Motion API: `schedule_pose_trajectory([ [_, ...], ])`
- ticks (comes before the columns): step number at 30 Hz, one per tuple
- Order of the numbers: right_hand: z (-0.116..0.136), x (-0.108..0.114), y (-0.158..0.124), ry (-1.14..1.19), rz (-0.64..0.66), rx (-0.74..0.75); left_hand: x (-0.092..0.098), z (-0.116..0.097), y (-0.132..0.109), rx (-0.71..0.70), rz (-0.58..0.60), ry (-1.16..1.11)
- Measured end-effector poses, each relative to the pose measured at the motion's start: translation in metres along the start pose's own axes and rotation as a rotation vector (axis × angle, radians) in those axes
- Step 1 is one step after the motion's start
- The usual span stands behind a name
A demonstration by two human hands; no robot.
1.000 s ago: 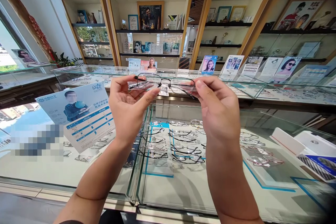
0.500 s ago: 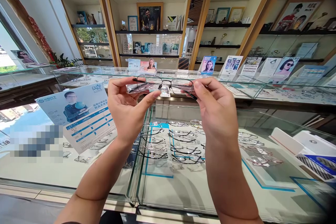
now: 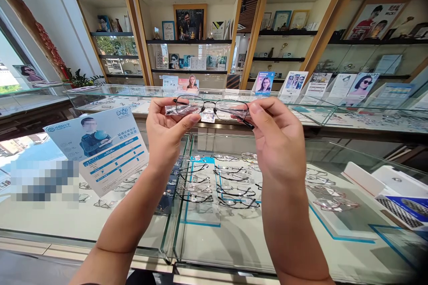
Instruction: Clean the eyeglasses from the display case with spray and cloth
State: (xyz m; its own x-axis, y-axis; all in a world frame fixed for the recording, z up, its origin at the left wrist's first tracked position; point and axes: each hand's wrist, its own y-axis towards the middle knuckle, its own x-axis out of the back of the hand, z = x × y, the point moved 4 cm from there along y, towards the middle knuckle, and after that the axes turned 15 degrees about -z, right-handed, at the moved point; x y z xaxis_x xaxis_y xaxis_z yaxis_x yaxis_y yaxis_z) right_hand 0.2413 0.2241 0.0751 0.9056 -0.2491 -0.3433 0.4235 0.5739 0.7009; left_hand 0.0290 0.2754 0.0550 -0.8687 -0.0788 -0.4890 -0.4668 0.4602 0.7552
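Observation:
I hold a pair of thin black-rimmed glasses (image 3: 214, 109) up in front of me, above a glass display counter (image 3: 254, 240). My left hand (image 3: 165, 136) pinches the left end of the frame together with a clear plastic sleeve (image 3: 177, 109). My right hand (image 3: 277, 140) pinches the right end at the hinge. A small price tag (image 3: 207, 117) hangs from the bridge. Both hands are closed on the frame.
Rows of glasses (image 3: 217, 185) lie under the counter glass below my hands. A printed leaflet (image 3: 100, 147) stands on the counter at left. A white box (image 3: 391, 187) and a blue box sit at right. Another glass counter and wooden shelves (image 3: 190, 40) stand behind.
My left hand has shifted slightly to the right along the frame, and the glasses have tilted a little; otherwise the hold is the same.

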Motion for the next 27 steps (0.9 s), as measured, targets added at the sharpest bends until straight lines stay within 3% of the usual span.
schedule_pose_trajectory([
  [7,0.001,0.000,-0.001,-0.013,0.016,0.006,-0.001,0.002,-0.001,0.052,-0.001,-0.005],
  [16,-0.013,-0.001,0.006,-0.051,0.031,-0.012,0.002,-0.016,-0.005,-0.138,-0.050,0.047],
  [23,-0.009,-0.001,0.004,-0.028,-0.002,-0.008,0.002,-0.015,-0.002,-0.208,-0.015,0.055],
  [27,-0.004,0.000,0.003,-0.059,-0.007,0.020,0.003,-0.012,0.001,-0.179,-0.018,0.067],
])
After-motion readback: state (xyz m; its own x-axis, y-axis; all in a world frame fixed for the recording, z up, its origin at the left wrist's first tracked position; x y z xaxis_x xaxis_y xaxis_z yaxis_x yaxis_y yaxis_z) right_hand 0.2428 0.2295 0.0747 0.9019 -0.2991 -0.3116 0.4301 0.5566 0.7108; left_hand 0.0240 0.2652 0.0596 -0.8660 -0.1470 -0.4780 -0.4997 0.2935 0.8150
